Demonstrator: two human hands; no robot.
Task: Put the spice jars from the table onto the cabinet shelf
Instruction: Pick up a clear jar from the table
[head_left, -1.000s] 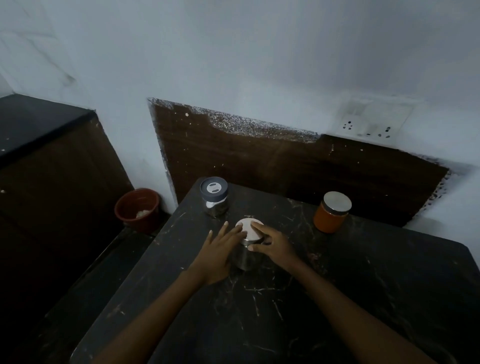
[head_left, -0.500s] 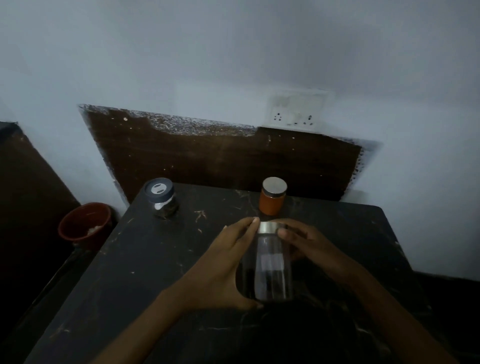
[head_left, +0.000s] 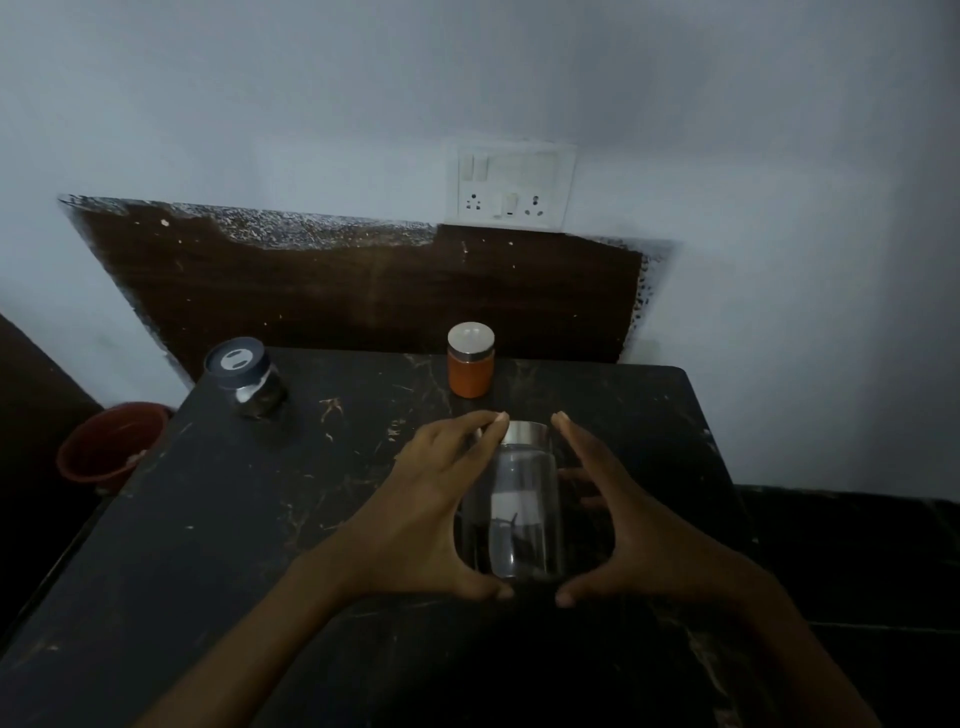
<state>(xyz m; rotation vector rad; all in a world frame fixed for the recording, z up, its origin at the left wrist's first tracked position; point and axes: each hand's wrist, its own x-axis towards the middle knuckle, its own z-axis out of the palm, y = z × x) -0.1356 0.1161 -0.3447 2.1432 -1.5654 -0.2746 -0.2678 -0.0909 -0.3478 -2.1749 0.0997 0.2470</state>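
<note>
A clear glass jar (head_left: 519, 519) with a silver lid is held up close to the camera, above the black table (head_left: 249, 525). My left hand (head_left: 426, 514) curls round its left side, fingertips at the lid and thumb under the base. My right hand (head_left: 623, 519) cups its right side, with fingers behind the glass and the thumb at the base. An orange spice jar (head_left: 470, 371) with a silver lid stands at the table's back edge. A dark jar with a grey lid (head_left: 247, 382) stands at the back left corner. No cabinet shelf is in view.
A brown wooden board (head_left: 363, 296) leans against the white wall behind the table, with a switch and socket plate (head_left: 511, 187) above it. A red bucket (head_left: 109, 441) sits on the floor to the left. Dark furniture (head_left: 31, 374) fills the left edge.
The clear jar has risen off the table towards the camera with both hands round it. My right hand moved from the lid down to the jar's side. The view swung right.
</note>
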